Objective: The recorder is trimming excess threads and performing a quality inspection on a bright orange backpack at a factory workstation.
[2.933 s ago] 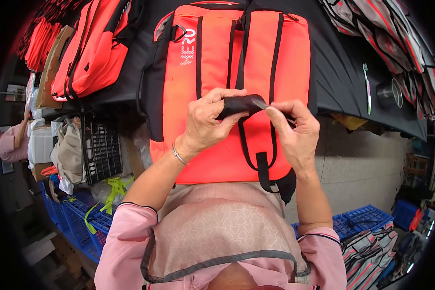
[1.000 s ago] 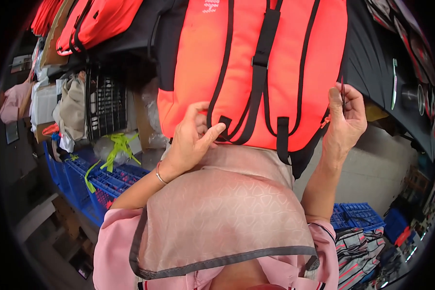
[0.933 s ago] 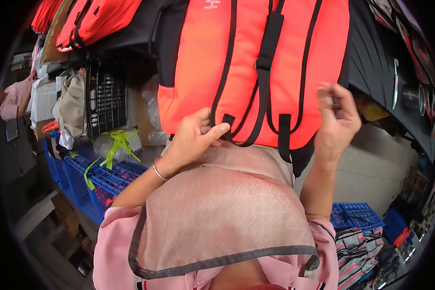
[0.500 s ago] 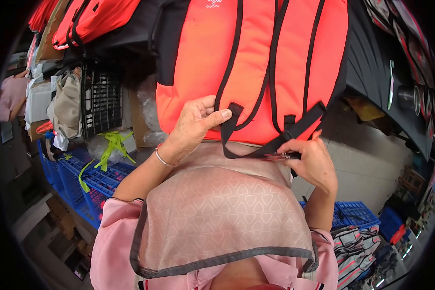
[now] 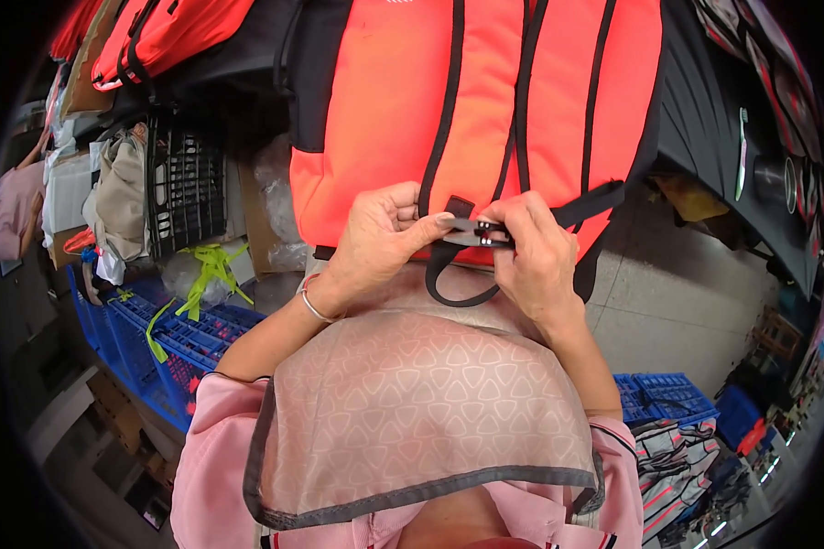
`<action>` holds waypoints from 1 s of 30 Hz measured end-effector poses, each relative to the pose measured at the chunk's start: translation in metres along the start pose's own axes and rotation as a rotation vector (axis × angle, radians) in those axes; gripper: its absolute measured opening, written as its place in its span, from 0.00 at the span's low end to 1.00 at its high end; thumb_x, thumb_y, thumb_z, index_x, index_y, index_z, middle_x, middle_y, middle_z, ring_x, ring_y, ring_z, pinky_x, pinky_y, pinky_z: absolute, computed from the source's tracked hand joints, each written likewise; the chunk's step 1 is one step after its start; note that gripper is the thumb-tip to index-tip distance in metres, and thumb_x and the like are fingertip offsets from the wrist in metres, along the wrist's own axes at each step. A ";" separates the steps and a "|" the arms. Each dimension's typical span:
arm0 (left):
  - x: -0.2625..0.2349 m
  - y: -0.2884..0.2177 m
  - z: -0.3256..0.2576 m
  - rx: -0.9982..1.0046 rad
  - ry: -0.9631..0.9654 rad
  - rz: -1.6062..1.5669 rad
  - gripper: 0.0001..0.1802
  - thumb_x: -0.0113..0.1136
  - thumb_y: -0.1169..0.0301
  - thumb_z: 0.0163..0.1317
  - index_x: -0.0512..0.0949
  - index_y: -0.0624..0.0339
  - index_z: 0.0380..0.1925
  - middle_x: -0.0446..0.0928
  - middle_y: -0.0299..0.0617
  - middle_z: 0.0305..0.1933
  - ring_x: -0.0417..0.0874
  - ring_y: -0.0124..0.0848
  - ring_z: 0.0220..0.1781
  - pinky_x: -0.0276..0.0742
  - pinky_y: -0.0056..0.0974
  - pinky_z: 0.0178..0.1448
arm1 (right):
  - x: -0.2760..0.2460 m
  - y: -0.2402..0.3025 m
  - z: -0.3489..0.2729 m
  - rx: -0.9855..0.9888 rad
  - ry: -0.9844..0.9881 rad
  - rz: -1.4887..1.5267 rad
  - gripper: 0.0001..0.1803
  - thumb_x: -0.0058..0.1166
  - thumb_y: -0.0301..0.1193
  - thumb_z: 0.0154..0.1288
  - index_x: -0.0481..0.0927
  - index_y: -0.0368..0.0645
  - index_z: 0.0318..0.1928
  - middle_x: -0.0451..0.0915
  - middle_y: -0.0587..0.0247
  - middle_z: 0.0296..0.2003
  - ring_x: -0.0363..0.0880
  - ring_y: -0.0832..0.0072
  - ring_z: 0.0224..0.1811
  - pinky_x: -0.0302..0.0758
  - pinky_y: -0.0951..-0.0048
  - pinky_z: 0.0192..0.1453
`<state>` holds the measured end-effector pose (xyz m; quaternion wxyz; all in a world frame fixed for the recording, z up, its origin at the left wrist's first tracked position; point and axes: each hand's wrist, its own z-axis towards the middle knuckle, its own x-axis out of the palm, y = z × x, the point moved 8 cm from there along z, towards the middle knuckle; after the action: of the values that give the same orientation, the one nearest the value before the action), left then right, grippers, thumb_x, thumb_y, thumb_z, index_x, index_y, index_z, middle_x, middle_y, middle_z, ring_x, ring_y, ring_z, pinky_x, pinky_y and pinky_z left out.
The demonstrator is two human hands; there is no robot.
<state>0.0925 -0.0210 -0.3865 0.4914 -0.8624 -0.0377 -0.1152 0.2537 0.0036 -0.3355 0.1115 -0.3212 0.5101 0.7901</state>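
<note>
At the lower edge of the orange backpack (image 5: pixel 485 110), which lies over the dark worktop (image 5: pixel 705 119), the left hand (image 5: pixel 375 242) and right hand (image 5: pixel 536 252) each close a pinching grip on the black strap buckle (image 5: pixel 481 233). Blue crates (image 5: pixel 169 334) stand below left.

Backpack (image 5: pixel 485 101) ahead — floor (image 5: pixel 668 311) rightward open

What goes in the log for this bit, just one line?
left hand: pinches strap | right hand: holds buckle | backpack: orange, lying on table, straps up
</note>
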 end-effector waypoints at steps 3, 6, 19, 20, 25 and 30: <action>0.006 -0.014 -0.004 0.190 -0.061 0.009 0.16 0.66 0.80 0.61 0.78 0.68 0.49 0.83 0.41 0.45 0.83 0.28 0.48 0.80 0.34 0.52 | 0.008 -0.013 0.001 0.125 0.052 0.129 0.12 0.59 0.13 0.54 0.76 0.36 0.38 0.76 0.56 0.32 0.80 0.59 0.29 0.76 0.62 0.31; 0.008 -0.061 -0.023 0.662 -0.452 0.680 0.21 0.70 0.78 0.54 0.80 0.63 0.50 0.82 0.42 0.48 0.80 0.36 0.53 0.77 0.39 0.56 | 0.018 -0.029 -0.004 0.369 0.135 0.324 0.05 0.59 0.19 0.64 0.76 0.32 0.38 0.75 0.53 0.32 0.78 0.63 0.34 0.74 0.68 0.40; 0.041 -0.043 0.010 1.060 0.018 1.186 0.05 0.65 0.73 0.56 0.79 0.58 0.32 0.80 0.37 0.40 0.81 0.38 0.43 0.77 0.39 0.45 | 0.023 -0.046 -0.012 0.547 0.121 0.492 0.06 0.61 0.22 0.66 0.78 0.33 0.40 0.77 0.59 0.33 0.76 0.75 0.33 0.74 0.72 0.38; 0.040 -0.043 0.012 1.058 0.021 1.185 0.05 0.65 0.73 0.56 0.79 0.58 0.32 0.80 0.37 0.40 0.81 0.38 0.43 0.77 0.39 0.45 | 0.012 -0.046 -0.008 0.466 0.058 0.433 0.09 0.64 0.23 0.63 0.79 0.34 0.41 0.78 0.59 0.34 0.77 0.74 0.33 0.75 0.72 0.38; 0.020 -0.045 0.029 0.681 0.081 0.912 0.07 0.64 0.79 0.59 0.79 0.65 0.38 0.83 0.45 0.40 0.85 0.37 0.35 0.82 0.37 0.40 | -0.035 -0.023 0.017 0.156 -0.064 -0.151 0.20 0.73 0.35 0.51 0.82 0.43 0.42 0.81 0.62 0.35 0.79 0.66 0.36 0.76 0.66 0.38; 0.018 -0.042 0.034 0.630 0.120 0.892 0.06 0.63 0.80 0.62 0.80 0.65 0.40 0.84 0.44 0.40 0.85 0.32 0.32 0.82 0.34 0.37 | -0.017 -0.019 0.017 -0.033 0.089 -0.295 0.17 0.72 0.37 0.51 0.80 0.45 0.37 0.76 0.68 0.29 0.76 0.69 0.33 0.72 0.67 0.36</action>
<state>0.1076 0.0284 -0.3639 0.7285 -0.5977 0.3268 0.0722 0.2699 0.0295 -0.3345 0.1984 -0.4292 0.4487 0.7584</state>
